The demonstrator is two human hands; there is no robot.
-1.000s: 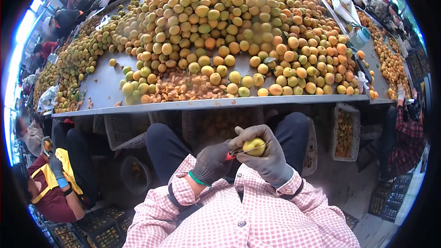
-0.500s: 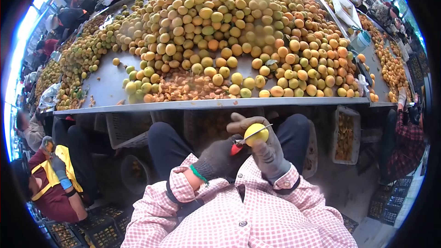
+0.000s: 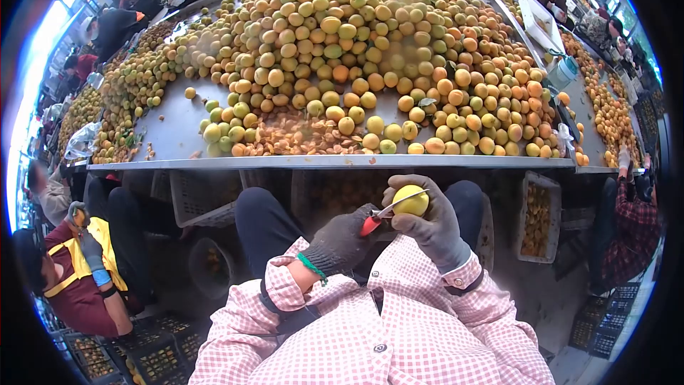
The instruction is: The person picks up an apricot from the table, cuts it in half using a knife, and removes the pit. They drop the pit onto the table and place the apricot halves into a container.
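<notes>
In my left hand (image 3: pixel 340 241), in a dark knit glove with a green cuff edge, is a small knife (image 3: pixel 370 226) with a red handle, its fingers wrapped round it. The knife's thin blade slants up to the right across a yellow apricot (image 3: pixel 413 205); I cannot tell how deep it sits. My right hand (image 3: pixel 436 232), in a grey glove, grips that apricot between thumb and fingers. Both hands are above my lap, in front of the table edge. A large heap of apricots (image 3: pixel 313 36) covers much of the table, with orange apricot halves or pieces (image 3: pixel 303 135) near its front edge.
The metal table's front rim (image 3: pixel 335 162) runs just beyond my knees. Under it stand a white crate (image 3: pixel 203 203), a bucket (image 3: pixel 211 267) and a crate of cut fruit (image 3: pixel 536 217). Co-workers sit at left (image 3: pixel 85 271) and right (image 3: pixel 630 232). Black crates (image 3: pixel 160 353) stand lower left.
My right hand has turned and its fingers now wrap further round the apricot. Both hands and the apricot have shifted slightly in view, which itself has tilted a little. The knife remains against the fruit.
</notes>
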